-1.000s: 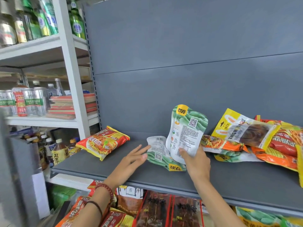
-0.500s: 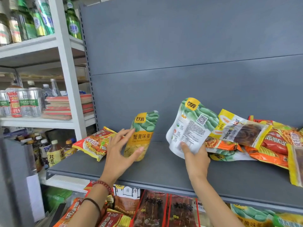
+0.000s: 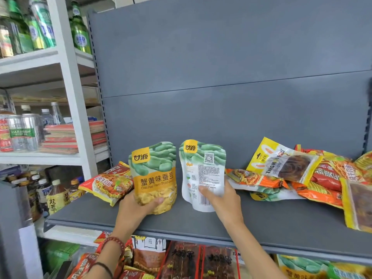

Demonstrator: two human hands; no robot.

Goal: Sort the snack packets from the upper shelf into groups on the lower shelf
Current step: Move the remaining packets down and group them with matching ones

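Note:
On the grey upper shelf point(image 3: 281, 228) my left hand point(image 3: 134, 208) grips a green and yellow broad bean packet point(image 3: 154, 174) by its bottom, upright, front side facing me. Beside it my right hand point(image 3: 223, 198) holds a second broad bean packet point(image 3: 202, 168) upright with its white back label toward me. A red noodle packet point(image 3: 106, 182) lies to the left. A pile of orange, red and yellow snack packets point(image 3: 302, 174) lies to the right, with another green packet point(image 3: 265, 195) partly under it. The lower shelf shows dark packets point(image 3: 181, 260) and broad bean packets point(image 3: 302, 268).
A white rack point(image 3: 68, 97) on the left holds green bottles point(image 3: 80, 29), cans point(image 3: 22, 131), a stack of flat red boxes point(image 3: 70, 137) and tea bottles point(image 3: 57, 194) lower down. The grey back panel point(image 3: 221, 77) rises behind the upper shelf.
My left hand picked the lying green packet off the shelf and stood it upright, front facing me. My right hand brought its packet leftward, next to the other one.

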